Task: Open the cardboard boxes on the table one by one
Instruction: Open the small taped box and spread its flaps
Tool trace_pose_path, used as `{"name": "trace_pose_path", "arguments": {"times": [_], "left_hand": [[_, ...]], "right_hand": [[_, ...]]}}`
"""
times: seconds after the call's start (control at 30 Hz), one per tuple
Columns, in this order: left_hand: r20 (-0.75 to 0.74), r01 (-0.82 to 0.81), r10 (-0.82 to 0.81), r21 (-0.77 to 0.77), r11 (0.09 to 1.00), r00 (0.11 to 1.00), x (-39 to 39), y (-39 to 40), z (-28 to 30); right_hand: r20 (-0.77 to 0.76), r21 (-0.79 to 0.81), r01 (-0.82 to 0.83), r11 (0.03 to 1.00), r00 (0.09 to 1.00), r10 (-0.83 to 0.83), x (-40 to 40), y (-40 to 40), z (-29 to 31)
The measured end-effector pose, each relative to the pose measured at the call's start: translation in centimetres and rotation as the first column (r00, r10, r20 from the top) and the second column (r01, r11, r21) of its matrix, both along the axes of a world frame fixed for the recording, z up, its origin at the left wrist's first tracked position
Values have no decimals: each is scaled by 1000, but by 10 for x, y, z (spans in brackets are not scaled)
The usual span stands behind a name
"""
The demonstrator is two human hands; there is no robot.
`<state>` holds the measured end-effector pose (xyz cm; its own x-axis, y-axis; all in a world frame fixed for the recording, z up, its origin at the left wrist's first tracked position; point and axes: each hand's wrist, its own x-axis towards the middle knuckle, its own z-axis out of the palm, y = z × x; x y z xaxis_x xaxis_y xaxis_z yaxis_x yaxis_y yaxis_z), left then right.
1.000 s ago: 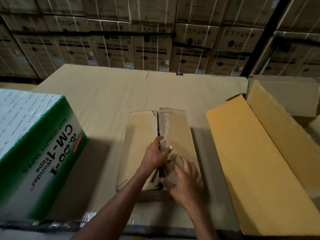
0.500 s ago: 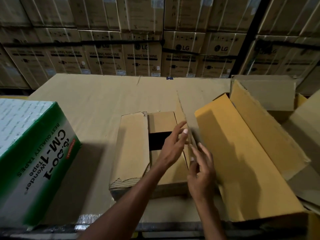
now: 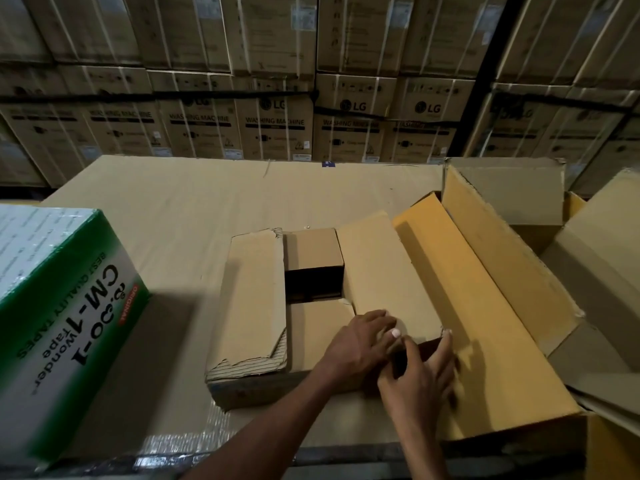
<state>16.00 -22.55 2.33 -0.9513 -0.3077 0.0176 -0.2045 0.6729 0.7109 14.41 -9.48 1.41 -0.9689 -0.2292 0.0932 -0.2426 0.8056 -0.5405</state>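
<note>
The small cardboard box (image 3: 311,320) sits on the counter (image 3: 207,202), which is covered with cardboard sheet, and serves as the reference for all positions below. Its right outer flap (image 3: 384,271) is folded outward and lies nearly flat, leaning against the large open box (image 3: 485,306) that stands directly right of it. The left outer flap (image 3: 252,303), torn along its near edge, lies closed over the left part of the top. Between the two flaps, the far inner flap (image 3: 311,249) and the near inner flap (image 3: 318,332) are exposed, with a dark opening between them. The left hand (image 3: 360,348) rests on the near end of the right flap, fingers extended and thumb spread, apparently pressing it down so that it does not spring back. The right hand (image 3: 422,375) is at the near right corner of the small box, fingers loosely spread along the flap edge; whether it pinches the edge cannot be determined, as it is motion-blurred. The box is judged partly open: the left flap and both inner flaps remain to be lifted. A green-and-white tape carton (image 3: 62,323) stands well to the left, and stacked washing machine cartons (image 3: 277,126) fill the background beyond the counter.
</note>
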Motion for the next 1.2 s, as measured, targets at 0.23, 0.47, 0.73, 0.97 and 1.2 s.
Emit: {"name": "trace_pose_path", "arguments": {"times": [0.23,0.47,0.73,0.97,1.2], "left_hand": [[-37,-148,156,161,976,987,26,-19,-4],[-47,-335,377,366,868,925,78,-51,-4],[60,-397,434,529,750,899,95,-50,7],[-38,-449,552,536,715,833,102,-42,15],[-161,-517,586,328,790,794,119,-41,46]], "right_hand": [[-225,-112,-139,984,968,111,13,-29,5],[104,-533,-295,793,907,408,13,-79,28],[689,-618,-80,782,424,588,-15,-181,42],[630,-690,-85,718,419,654,1,-202,56],[550,-788,-131,602,292,783,14,-204,59]]}}
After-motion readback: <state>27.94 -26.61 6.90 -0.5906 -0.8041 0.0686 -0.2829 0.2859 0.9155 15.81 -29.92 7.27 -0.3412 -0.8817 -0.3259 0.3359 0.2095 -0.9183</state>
